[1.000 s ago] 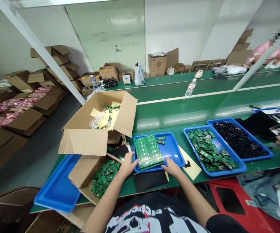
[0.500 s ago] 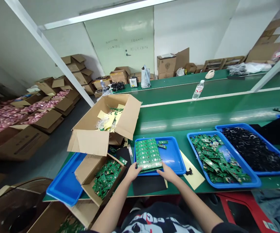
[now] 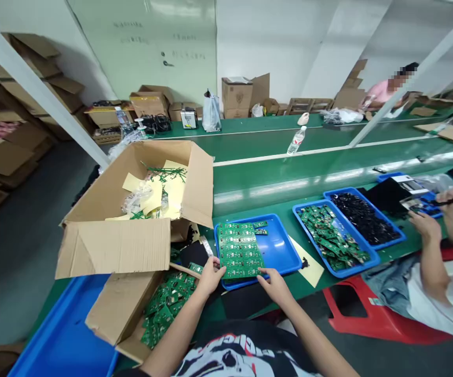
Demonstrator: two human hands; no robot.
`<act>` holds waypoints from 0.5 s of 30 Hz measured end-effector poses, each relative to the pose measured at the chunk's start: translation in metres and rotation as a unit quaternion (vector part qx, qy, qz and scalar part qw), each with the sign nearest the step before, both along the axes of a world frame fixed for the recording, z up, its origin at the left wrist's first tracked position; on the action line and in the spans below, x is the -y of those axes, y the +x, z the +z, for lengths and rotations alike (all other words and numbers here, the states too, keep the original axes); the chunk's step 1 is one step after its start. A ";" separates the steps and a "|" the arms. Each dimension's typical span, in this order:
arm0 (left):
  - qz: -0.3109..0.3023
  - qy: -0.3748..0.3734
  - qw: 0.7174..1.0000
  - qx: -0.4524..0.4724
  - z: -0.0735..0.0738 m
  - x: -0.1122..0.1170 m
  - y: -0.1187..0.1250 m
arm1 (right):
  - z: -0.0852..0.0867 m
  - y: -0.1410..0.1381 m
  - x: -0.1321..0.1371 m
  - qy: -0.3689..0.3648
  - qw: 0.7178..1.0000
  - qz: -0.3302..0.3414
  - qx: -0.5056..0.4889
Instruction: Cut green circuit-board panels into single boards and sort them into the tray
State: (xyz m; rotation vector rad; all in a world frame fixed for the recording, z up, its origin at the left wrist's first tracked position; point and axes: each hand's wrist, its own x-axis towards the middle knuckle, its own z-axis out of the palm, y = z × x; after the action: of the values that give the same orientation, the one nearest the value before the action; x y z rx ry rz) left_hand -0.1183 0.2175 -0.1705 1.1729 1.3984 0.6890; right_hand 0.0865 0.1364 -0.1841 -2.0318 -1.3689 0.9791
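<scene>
A green printed circuit board panel (image 3: 240, 248), divided into rows of small boards, lies over the left part of a blue tray (image 3: 279, 248). My left hand (image 3: 211, 276) grips its near left corner, fingers bent at the edge. At the near right corner, my right hand (image 3: 275, 285) pinches the panel's edge between thumb and fingers. Whether other panels lie under it is hard to tell. Small loose circuit boards (image 3: 261, 231) rest in the tray just beyond the panel's right side. A black sheet (image 3: 246, 301) lies on the table below my hands.
To my left stand an open carton (image 3: 112, 246) of yellow paper and green scraps, and a smaller box of circuit boards (image 3: 167, 298). Rightward are a tray of boards (image 3: 332, 238), a tray of black parts (image 3: 362, 217), and a co-worker's hands (image 3: 430, 225) holding something dark.
My view has swung to the right and a seated co-worker has come into sight. Both hands stay at the panel's near corners, with the left one slightly farther up its side.
</scene>
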 end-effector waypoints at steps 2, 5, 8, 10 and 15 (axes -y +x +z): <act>-0.011 -0.016 0.999 0.043 0.003 0.002 0.001 | 0.002 -0.005 0.001 0.026 0.999 -0.025 -0.039; -0.013 -0.040 0.995 0.090 0.007 0.004 -0.002 | 0.007 -0.010 -0.001 0.060 0.994 -0.053 -0.076; 0.000 -0.048 0.992 0.115 0.013 0.008 -0.010 | 0.016 -0.007 -0.005 0.102 0.986 -0.068 -0.111; 0.008 -0.050 0.991 0.125 0.021 0.012 -0.017 | 0.023 -0.001 -0.009 0.130 0.978 -0.080 -0.140; -0.005 -0.070 0.982 0.174 0.051 0.027 -0.029 | 0.036 0.021 -0.026 0.118 0.953 -0.098 -0.263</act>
State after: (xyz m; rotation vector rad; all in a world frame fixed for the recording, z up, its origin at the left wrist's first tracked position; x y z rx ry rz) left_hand -0.1473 0.1900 -0.1200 0.8992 1.1248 0.7368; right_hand 0.1071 0.1627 -0.1479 -1.5440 -0.9276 1.1037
